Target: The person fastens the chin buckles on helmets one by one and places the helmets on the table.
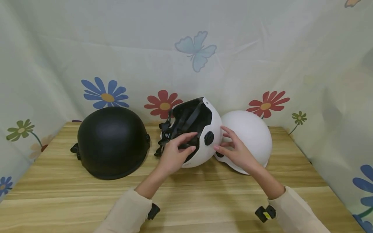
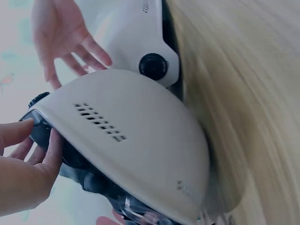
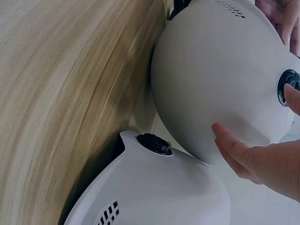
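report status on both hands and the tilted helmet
Left hand at opening of tilted white helmet, grip unclear. Right hand relaxed at its shell. Second white helmet close to right hand, possibly crowding it.

No words or numbers clear enough to read. Tiny grey letter-like marks (image 1: 186,164) on smooth white round helmet (image 2: 136,140), just below left hand (image 1: 176,153): too blurry.

Table (image 1: 186,204) beneath two upright helmets (image 1: 112,142) (image 1: 250,136), perhaps tilted one (image 1: 216,124)
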`<state>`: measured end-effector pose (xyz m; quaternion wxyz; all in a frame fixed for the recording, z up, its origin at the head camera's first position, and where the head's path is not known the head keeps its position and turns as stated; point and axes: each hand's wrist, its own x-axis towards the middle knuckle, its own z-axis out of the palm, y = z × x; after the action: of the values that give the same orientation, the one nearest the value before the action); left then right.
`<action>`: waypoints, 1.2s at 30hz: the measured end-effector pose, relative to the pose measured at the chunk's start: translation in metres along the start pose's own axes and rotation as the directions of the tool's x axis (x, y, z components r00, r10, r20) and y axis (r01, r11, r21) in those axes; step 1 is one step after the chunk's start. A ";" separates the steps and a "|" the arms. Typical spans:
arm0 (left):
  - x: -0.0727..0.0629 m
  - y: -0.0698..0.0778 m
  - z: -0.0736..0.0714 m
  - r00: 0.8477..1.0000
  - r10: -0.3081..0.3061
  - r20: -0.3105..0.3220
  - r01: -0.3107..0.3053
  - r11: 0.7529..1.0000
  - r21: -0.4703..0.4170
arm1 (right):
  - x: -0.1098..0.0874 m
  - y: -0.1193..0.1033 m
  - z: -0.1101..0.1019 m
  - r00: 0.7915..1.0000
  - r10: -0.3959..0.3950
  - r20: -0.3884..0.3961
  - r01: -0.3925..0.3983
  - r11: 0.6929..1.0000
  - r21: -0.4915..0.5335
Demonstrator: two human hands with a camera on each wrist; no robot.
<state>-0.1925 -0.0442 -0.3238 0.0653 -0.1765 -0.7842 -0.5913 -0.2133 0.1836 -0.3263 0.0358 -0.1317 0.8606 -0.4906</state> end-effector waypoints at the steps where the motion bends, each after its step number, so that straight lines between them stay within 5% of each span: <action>1: 0.000 -0.002 0.000 1.000 -0.009 0.001 0.009 1.000 -0.002 | 0.000 0.000 0.000 1.000 -0.001 0.000 0.001 1.000 0.001; 11: -0.006 -0.010 -0.001 0.996 -0.068 0.059 0.068 0.998 0.005 | -0.001 -0.002 -0.002 1.000 -0.028 0.008 0.028 1.000 -0.001; 23: -0.015 -0.013 -0.010 0.996 -0.058 0.062 0.059 0.998 -0.007 | -0.001 -0.002 -0.001 0.999 -0.028 0.026 0.028 1.000 0.008; 36: -0.014 -0.014 -0.052 0.996 -0.088 -0.026 0.090 0.986 0.142 | -0.002 0.001 0.003 0.999 -0.009 0.043 0.008 1.000 0.023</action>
<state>-0.1897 -0.0995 -0.3262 0.0592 -0.1302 -0.8311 -0.5373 -0.2107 0.1819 -0.3289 0.0538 -0.1457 0.8535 -0.4974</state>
